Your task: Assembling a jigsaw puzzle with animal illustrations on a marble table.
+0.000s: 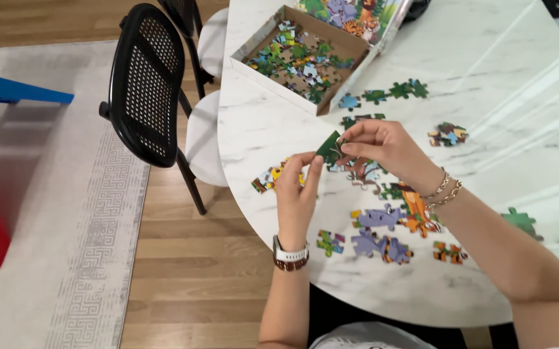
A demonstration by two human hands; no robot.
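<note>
Both hands pinching green puzzle piece (pixel 328 146), white marble table (pixel 486 84) (wood floor (pixel 195 284)), black chair (pixel 145 84)

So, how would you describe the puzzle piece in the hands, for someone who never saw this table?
On the white marble table, look in front of the open cardboard box of loose pieces. Both hands, the left hand and the right hand, meet there on one dark green piece. It is the only piece lifted off the table.
</note>
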